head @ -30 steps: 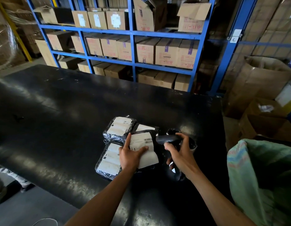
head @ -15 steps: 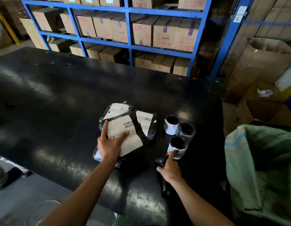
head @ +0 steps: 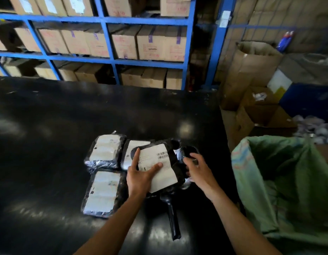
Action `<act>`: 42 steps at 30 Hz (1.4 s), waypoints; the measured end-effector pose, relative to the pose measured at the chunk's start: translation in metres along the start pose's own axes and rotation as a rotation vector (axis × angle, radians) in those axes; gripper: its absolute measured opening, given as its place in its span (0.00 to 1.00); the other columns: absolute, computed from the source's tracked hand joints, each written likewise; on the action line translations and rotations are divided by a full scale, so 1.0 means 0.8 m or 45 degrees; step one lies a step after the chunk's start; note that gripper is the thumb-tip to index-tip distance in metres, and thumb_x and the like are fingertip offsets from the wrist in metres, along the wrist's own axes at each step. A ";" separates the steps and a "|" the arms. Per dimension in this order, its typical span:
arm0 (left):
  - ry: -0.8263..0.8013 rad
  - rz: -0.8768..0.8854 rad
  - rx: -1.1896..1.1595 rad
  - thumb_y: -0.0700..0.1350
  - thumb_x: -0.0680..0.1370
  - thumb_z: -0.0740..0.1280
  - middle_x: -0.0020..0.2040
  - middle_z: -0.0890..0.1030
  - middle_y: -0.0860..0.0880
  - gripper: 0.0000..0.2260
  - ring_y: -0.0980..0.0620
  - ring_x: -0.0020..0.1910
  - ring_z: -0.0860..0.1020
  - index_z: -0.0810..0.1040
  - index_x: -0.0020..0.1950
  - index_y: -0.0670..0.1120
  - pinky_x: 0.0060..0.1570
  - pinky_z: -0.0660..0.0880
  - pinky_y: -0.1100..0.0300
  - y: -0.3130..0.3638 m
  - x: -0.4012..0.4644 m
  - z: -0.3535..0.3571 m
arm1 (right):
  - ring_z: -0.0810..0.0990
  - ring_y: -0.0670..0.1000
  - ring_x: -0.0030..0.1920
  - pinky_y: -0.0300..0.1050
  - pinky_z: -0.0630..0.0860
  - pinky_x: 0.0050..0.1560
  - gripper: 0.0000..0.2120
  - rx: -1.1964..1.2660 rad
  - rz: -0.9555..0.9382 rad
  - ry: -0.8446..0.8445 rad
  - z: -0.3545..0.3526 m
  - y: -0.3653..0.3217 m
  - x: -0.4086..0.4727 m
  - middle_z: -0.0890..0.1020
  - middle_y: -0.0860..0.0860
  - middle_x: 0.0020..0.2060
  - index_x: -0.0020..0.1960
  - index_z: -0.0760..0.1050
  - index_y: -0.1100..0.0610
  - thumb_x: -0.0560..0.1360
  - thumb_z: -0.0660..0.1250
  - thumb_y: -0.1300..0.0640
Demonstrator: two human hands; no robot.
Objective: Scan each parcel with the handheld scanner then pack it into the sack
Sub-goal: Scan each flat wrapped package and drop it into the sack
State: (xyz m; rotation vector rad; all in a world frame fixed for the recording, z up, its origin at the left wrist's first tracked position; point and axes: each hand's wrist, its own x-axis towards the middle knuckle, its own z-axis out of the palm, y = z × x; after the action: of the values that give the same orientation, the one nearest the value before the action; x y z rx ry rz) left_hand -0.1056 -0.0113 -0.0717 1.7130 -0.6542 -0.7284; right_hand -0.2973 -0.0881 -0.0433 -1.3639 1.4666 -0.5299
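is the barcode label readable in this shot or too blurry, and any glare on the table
Head view: barcode bars on the held parcel show, text smeared; shelves motion-blurred; pale glare patches on the black table; left hand fairly sharp.

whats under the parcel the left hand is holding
Under the held parcel: the scanner, only its handle showing, and part of another parcel. The scanner's head is covered.
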 end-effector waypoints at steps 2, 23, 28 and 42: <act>-0.149 -0.007 -0.008 0.67 0.54 0.81 0.60 0.80 0.58 0.45 0.58 0.56 0.81 0.67 0.68 0.74 0.59 0.79 0.52 0.011 0.004 0.036 | 0.79 0.53 0.64 0.57 0.72 0.68 0.30 0.061 0.035 0.014 -0.021 -0.013 0.003 0.78 0.48 0.65 0.68 0.64 0.30 0.68 0.62 0.26; -0.937 0.311 0.661 0.63 0.81 0.57 0.81 0.43 0.39 0.37 0.34 0.78 0.53 0.40 0.82 0.51 0.76 0.56 0.41 0.113 -0.071 0.477 | 0.69 0.60 0.73 0.61 0.66 0.73 0.30 0.137 0.326 0.829 -0.425 0.211 0.067 0.68 0.56 0.77 0.81 0.58 0.47 0.82 0.61 0.41; -0.818 0.308 0.895 0.62 0.82 0.55 0.80 0.38 0.38 0.36 0.31 0.77 0.52 0.39 0.82 0.50 0.74 0.57 0.36 0.096 -0.045 0.538 | 0.68 0.60 0.74 0.57 0.65 0.74 0.29 -0.008 0.397 0.543 -0.428 0.287 0.128 0.67 0.56 0.77 0.81 0.57 0.48 0.83 0.60 0.44; -0.902 0.568 1.080 0.51 0.85 0.53 0.75 0.55 0.35 0.29 0.32 0.63 0.73 0.43 0.82 0.44 0.60 0.77 0.44 0.035 -0.017 0.542 | 0.70 0.65 0.72 0.55 0.68 0.70 0.30 -0.027 0.485 0.209 -0.300 0.429 0.287 0.68 0.63 0.74 0.81 0.55 0.54 0.83 0.59 0.45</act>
State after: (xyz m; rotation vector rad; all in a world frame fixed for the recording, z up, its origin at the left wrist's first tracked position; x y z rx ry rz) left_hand -0.4418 -0.2803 -0.1304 1.9041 -1.9885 -0.7806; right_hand -0.6290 -0.2824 -0.3271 -1.0381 1.8180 -0.3866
